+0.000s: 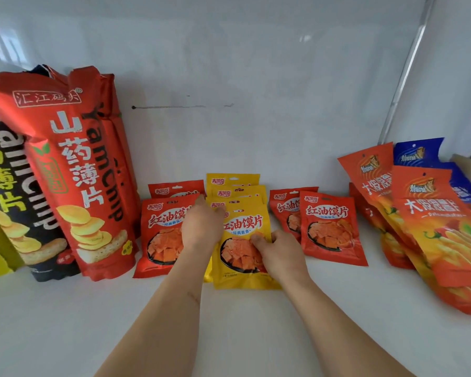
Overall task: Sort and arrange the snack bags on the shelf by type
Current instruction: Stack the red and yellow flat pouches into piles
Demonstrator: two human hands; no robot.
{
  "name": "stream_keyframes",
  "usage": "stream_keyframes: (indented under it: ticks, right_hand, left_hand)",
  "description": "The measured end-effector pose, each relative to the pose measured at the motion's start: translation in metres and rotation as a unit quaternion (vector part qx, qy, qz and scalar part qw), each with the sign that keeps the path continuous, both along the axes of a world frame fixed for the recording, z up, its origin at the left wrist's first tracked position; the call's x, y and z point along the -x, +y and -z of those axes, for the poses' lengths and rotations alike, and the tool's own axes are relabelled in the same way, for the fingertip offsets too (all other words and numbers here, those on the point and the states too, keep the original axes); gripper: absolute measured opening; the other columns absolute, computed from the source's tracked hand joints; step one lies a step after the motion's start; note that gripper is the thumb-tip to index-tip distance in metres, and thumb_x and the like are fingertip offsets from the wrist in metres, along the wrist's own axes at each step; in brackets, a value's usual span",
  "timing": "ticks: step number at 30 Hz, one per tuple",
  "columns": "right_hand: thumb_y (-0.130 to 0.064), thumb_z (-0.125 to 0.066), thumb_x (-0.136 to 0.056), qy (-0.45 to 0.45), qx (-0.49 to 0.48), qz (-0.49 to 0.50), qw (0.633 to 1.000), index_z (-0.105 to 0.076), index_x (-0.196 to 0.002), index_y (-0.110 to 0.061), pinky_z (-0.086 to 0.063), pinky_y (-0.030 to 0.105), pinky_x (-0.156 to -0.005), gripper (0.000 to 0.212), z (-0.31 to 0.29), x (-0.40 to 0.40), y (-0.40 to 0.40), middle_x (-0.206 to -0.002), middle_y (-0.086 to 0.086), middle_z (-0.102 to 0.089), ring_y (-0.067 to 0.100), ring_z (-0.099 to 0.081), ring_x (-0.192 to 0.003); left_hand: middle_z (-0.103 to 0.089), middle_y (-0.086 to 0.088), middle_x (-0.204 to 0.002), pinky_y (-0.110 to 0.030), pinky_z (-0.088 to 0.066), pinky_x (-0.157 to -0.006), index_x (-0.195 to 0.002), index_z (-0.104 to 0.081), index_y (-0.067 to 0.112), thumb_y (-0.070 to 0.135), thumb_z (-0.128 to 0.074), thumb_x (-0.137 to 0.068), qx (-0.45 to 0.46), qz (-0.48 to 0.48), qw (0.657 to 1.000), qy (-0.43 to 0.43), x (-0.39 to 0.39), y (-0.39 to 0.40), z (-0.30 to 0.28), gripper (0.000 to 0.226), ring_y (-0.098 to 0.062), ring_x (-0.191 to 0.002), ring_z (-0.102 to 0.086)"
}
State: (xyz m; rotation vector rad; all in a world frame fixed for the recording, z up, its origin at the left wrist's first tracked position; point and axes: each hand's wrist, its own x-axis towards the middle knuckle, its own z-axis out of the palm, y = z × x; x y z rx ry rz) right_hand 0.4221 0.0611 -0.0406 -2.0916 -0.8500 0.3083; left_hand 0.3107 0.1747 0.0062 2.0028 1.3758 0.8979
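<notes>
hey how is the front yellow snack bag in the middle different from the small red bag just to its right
The front yellow bag has a yellow wrapper; the small red bag is red. Both hands, left and right, rest on the yellow bag, while nothing touches the red one. The yellow bag fronts a row of several yellow bags; the red one has only one behind it. Both show the same snack picture and lettering.

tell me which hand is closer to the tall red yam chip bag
Left. The left hand is a short way right of the tall red yam chip bag; the right hand sits farther right.
</notes>
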Motion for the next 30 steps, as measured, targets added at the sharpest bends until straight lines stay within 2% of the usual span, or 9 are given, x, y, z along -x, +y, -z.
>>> stream_keyframes:
  ticks: [5,9,13,17,19,22,24,26,30]
  right_hand:
    - [-0.063,-0.057,-0.085,0.002,-0.011,0.008,1.000,-0.063,-0.094,-0.015,-0.044,0.032,-0.066,0.049,-0.002,0.003,0.000,-0.099,0.007,-0.066,0.022,-0.063,-0.085]
    - [-0.055,-0.056,-0.091,-0.027,-0.038,0.010,0.999,-0.057,-0.119,-0.015,-0.043,0.030,-0.081,0.049,-0.015,-0.002,-0.016,-0.116,0.001,-0.058,0.022,-0.059,-0.107]
    - [-0.055,-0.050,-0.089,-0.122,-0.046,0.034,0.991,-0.059,-0.085,-0.022,-0.043,0.033,-0.070,0.034,-0.033,-0.039,-0.039,-0.093,-0.001,-0.063,0.023,-0.061,-0.092]
    - [-0.048,-0.052,-0.094,-0.166,-0.003,0.116,0.979,-0.061,-0.122,-0.020,-0.046,0.040,-0.092,0.041,-0.046,-0.084,-0.079,-0.121,0.006,-0.059,0.028,-0.055,-0.114]
    - [-0.047,-0.053,-0.094,-0.165,0.037,0.126,0.977,-0.057,-0.126,-0.016,-0.044,0.041,-0.093,0.044,-0.042,-0.102,-0.094,-0.125,0.010,-0.057,0.032,-0.052,-0.116]
    - [-0.051,-0.051,-0.094,-0.136,0.090,0.114,0.980,-0.053,-0.128,-0.014,-0.041,0.041,-0.097,0.051,-0.028,-0.115,-0.099,-0.128,0.014,-0.055,0.036,-0.050,-0.120]
    - [-0.055,-0.050,-0.093,-0.118,0.101,0.102,0.983,-0.049,-0.132,-0.013,-0.041,0.042,-0.100,0.057,-0.021,-0.118,-0.098,-0.132,0.013,-0.054,0.034,-0.049,-0.123]
    - [-0.058,-0.048,-0.093,-0.114,0.112,0.092,0.983,-0.045,-0.136,-0.015,-0.040,0.042,-0.103,0.061,-0.020,-0.117,-0.097,-0.137,0.011,-0.052,0.032,-0.047,-0.128]
    - [-0.060,-0.044,-0.093,-0.141,0.114,0.073,0.981,-0.039,-0.141,-0.018,-0.036,0.040,-0.106,0.064,-0.015,-0.115,-0.094,-0.142,0.007,-0.050,0.029,-0.044,-0.132]
  left_hand:
    - [-0.052,-0.013,-0.142,-0.044,-0.044,-0.103,-0.143,-0.046,0.007,0.030,-0.054,-0.100,-0.066,0.003,0.998,0.017,0.000,-0.008,-0.005,0.050,-0.033,-0.130,-0.048]
    - [-0.055,-0.011,-0.141,-0.042,-0.039,-0.107,-0.141,-0.053,0.008,0.031,-0.048,-0.102,-0.167,0.012,0.981,0.094,-0.006,-0.020,-0.008,0.045,-0.033,-0.132,-0.045]
    - [-0.063,-0.013,-0.131,-0.046,-0.044,-0.099,-0.127,-0.065,0.007,0.029,-0.056,-0.099,-0.240,0.027,0.961,0.137,-0.020,-0.036,-0.009,0.037,-0.036,-0.127,-0.050]
    - [-0.067,-0.017,-0.119,-0.045,-0.047,-0.096,-0.116,-0.069,0.002,0.023,-0.060,-0.096,-0.284,0.095,0.946,0.126,-0.048,-0.060,-0.016,0.031,-0.040,-0.117,-0.057]
    - [-0.060,-0.013,-0.132,-0.038,-0.043,-0.099,-0.130,-0.061,0.007,0.025,-0.051,-0.102,-0.219,0.136,0.960,0.106,-0.066,-0.079,-0.027,0.035,-0.034,-0.125,-0.052]
    - [-0.058,-0.011,-0.139,-0.035,-0.042,-0.101,-0.139,-0.054,0.009,0.029,-0.051,-0.101,-0.027,0.156,0.987,0.034,-0.102,-0.095,-0.032,0.043,-0.030,-0.127,-0.054]
    - [-0.069,-0.009,-0.124,-0.040,-0.051,-0.097,-0.127,-0.063,0.011,0.033,-0.059,-0.092,0.112,0.150,0.981,-0.056,-0.123,-0.097,-0.028,0.042,-0.033,-0.116,-0.063]
    - [-0.076,-0.012,-0.095,-0.045,-0.058,-0.080,-0.102,-0.072,0.011,0.037,-0.063,-0.078,0.218,0.130,0.957,-0.143,-0.141,-0.087,-0.015,0.036,-0.035,-0.091,-0.071]
    - [-0.069,-0.003,-0.063,-0.031,-0.052,-0.059,-0.084,-0.071,0.010,0.026,-0.062,-0.080,0.326,0.074,0.909,-0.248,-0.156,-0.071,-0.003,0.018,-0.021,-0.049,-0.061]
